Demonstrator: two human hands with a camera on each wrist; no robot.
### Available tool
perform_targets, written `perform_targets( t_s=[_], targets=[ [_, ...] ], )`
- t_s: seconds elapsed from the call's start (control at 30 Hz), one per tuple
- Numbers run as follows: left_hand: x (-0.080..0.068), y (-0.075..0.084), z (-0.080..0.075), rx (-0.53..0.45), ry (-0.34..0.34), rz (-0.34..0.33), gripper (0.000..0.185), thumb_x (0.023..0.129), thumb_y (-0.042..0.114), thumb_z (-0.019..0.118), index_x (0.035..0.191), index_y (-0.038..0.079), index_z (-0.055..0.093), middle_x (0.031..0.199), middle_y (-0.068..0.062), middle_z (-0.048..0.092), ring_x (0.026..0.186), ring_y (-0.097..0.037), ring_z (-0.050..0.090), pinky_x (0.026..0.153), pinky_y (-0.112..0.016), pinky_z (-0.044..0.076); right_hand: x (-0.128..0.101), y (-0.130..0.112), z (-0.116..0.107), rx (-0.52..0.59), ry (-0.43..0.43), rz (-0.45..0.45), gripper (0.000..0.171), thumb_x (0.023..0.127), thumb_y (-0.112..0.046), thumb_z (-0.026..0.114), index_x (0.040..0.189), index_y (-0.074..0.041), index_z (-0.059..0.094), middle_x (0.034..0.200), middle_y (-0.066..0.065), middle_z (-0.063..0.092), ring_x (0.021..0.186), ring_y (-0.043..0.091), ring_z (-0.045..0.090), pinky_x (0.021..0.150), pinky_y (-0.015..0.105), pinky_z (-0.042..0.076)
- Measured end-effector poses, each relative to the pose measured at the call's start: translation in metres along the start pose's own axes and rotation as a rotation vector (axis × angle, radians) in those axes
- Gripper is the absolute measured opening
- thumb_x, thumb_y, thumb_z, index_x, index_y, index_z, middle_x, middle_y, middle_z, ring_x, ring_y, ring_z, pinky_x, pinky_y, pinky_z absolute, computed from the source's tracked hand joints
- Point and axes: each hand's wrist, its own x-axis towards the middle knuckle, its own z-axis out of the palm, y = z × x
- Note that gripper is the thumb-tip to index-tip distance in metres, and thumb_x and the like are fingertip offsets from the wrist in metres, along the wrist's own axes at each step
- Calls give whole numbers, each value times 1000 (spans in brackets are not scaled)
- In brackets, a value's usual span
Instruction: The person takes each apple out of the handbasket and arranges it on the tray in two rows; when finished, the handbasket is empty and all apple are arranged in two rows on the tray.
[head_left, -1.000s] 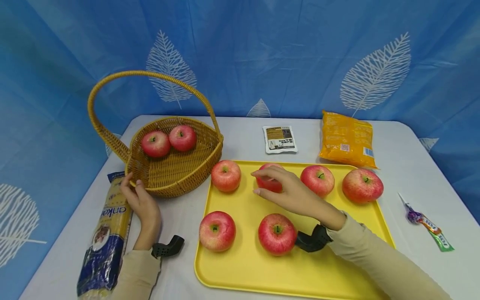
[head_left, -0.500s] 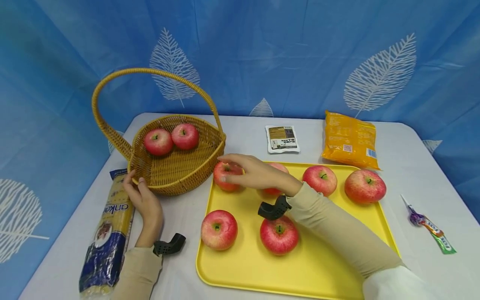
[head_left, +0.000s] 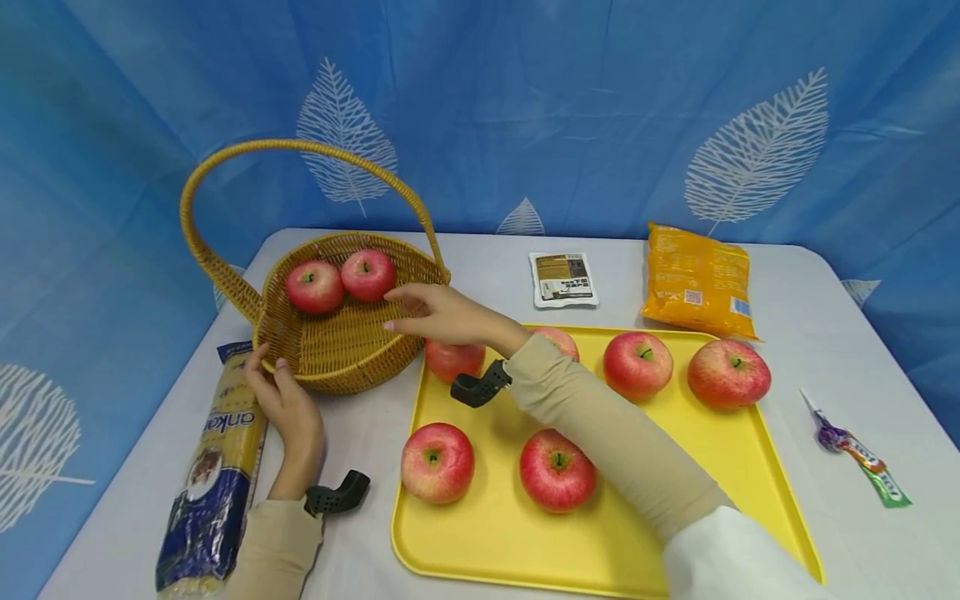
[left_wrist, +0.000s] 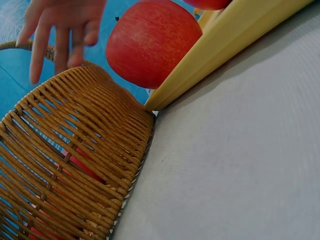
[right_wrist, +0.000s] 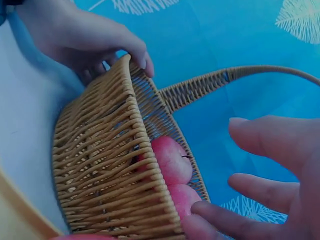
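Note:
My left hand (head_left: pixel 291 417) grips the near left rim of a brown wicker basket (head_left: pixel 337 342). In the right wrist view its thumb lies over the rim, with fingers against the outer wall. Inside the basket, two red apples (head_left: pixel 315 287) (head_left: pixel 369 274) sit side by side toward the back. My right hand (head_left: pixel 450 317) hovers above the basket's right rim, fingers apart and holding nothing. Partly covered by that hand and wrist is an apple (head_left: pixel 453 362) in the far left corner of a yellow tray (head_left: pixel 487 546). Spread fingers of the right hand (right_wrist: pixel 270 185) show in the right wrist view.
Several more apples lie in the tray, including one near its left edge (head_left: pixel 438 463). A long blue-and-yellow packet (head_left: pixel 213 467) lies left of my left arm. Behind the tray are a small white-and-brown sachet (head_left: pixel 562 279) and an orange bag (head_left: pixel 697 279). Wrapped candy (head_left: pixel 855 450) lies at the right.
My right hand has moved left, from above the tray's far apples, past the corner apple, to the basket's right rim. My left hand has stayed on the basket. The apples have not moved.

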Motion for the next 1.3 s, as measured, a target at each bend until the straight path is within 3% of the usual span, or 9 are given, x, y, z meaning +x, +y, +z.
perform_targets(
  t_s=[0.17,0.3,0.47,0.73,1.03,1.3],
  targets=[
    [8,-18,-2,7,-5,13,34,95,8,32,128,1,36,142,-6,31,134,-11,24,108,-17,18,15,-9,6,-94,7,-14,53,87,-37,55,134,-15,43,125,4,54,106,16,54,91,26,43],
    [12,-28,-3,13,7,25,34,95,9,33,128,2,36,141,-5,32,133,-10,26,107,-18,18,28,-11,10,-93,3,-15,58,87,-41,54,136,-14,39,125,6,54,107,15,54,91,26,43],
    [12,-30,-2,-18,13,4,33,94,7,33,126,7,38,141,-6,32,133,-10,25,107,-18,18,43,0,12,40,52,-17,55,88,-36,55,136,-14,40,123,8,55,108,14,54,91,25,44],
    [14,-33,-2,-4,17,17,32,95,10,33,126,9,38,141,-5,32,133,-9,25,108,-18,17,61,19,18,251,213,-42,48,88,-26,56,132,-11,44,130,6,51,117,17,50,93,25,43],
    [14,-33,-1,2,18,32,32,95,10,33,126,7,38,140,-3,33,132,-8,27,107,-20,19,82,20,20,302,310,-15,56,87,-27,58,138,-16,38,142,1,38,128,19,40,101,31,38],
    [13,-32,-2,-1,22,42,31,95,11,33,126,10,38,141,-4,32,133,-8,25,109,-20,18,98,22,19,445,332,43,67,83,-34,62,141,-25,28,146,1,29,134,19,30,105,34,34]
  ],
)
